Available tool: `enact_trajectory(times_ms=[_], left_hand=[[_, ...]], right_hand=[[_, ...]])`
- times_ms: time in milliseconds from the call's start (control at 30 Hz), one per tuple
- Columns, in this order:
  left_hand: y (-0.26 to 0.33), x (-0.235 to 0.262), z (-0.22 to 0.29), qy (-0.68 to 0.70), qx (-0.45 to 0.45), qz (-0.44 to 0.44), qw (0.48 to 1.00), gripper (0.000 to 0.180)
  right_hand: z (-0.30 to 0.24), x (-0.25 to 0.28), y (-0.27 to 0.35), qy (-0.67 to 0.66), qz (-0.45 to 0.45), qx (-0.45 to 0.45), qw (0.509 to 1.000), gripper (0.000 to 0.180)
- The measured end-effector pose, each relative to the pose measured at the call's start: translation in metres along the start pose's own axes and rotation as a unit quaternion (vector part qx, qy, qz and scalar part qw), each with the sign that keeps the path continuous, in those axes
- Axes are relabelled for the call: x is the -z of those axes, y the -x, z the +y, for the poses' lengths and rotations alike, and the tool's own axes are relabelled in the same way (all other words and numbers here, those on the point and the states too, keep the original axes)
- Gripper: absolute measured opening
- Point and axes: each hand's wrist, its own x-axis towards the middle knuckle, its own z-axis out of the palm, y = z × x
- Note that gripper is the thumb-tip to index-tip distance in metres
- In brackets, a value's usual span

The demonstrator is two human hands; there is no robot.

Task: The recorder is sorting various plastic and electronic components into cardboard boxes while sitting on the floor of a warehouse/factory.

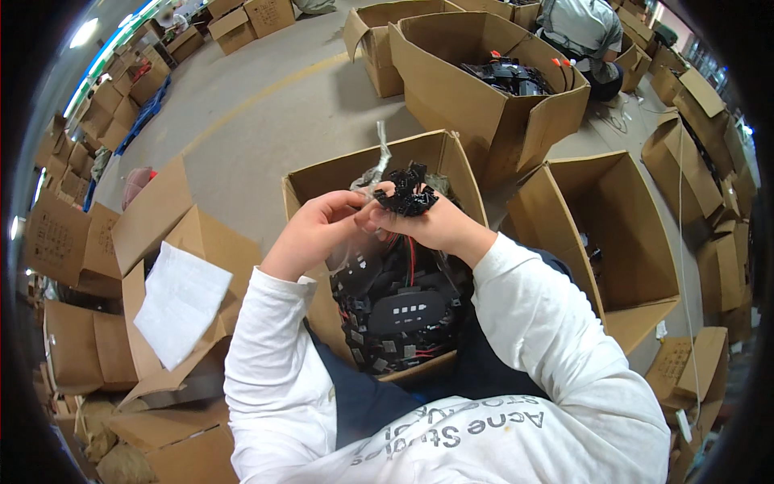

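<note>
We wear a white long-sleeved top with loose, creased sleeves (556, 323). Grey lettering runs across its front. A dark blue apron (363, 403) lies underneath.

There is one view only, taken from a camera worn on the person's head, the left of a side-by-side pair. It looks steeply down over the chest and forearms, which come in from the lower edge. The two hands, left hand (310, 230) and right hand (431, 226), sit close below the lens near the middle of the picture, over an open cardboard box (451, 165) at the lap. The wide fisheye lens bends straight edges near the rim and darkens the corners. The view faces forward across the concrete floor (266, 121), so farther boxes and another seated person (576, 28) appear small along the top edge.
</note>
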Motion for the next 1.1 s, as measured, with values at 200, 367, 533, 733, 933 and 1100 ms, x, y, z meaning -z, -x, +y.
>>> enact_trajectory(times_ms=[200,367,533,733,933,1100], left_hand=[[0.001,-0.017,0.003,-0.094,-0.023,0.087,0.992,0.032],[-0.004,0.006,-0.002,-0.175,-0.028,0.155,0.972,0.020],[-0.009,-0.004,0.003,-0.219,-0.049,0.175,0.959,0.017],[-0.008,0.037,-0.027,-0.343,-0.089,0.302,0.885,0.016],[-0.008,0.016,-0.020,0.037,-0.028,0.245,0.968,0.016],[-0.014,-0.024,-0.022,0.119,0.002,0.197,0.973,0.015]], right_hand=[[-0.007,0.022,-0.004,0.035,0.088,0.006,0.996,0.026],[-0.005,0.062,-0.008,-0.023,0.165,-0.001,0.986,0.029],[-0.024,0.061,-0.004,0.058,0.109,0.012,0.992,0.026],[-0.019,0.083,0.005,0.019,0.200,-0.044,0.979,0.021],[-0.012,0.075,0.012,0.214,0.153,-0.140,0.954,0.023],[0.011,0.047,0.019,0.313,0.014,-0.144,0.939,0.027]])
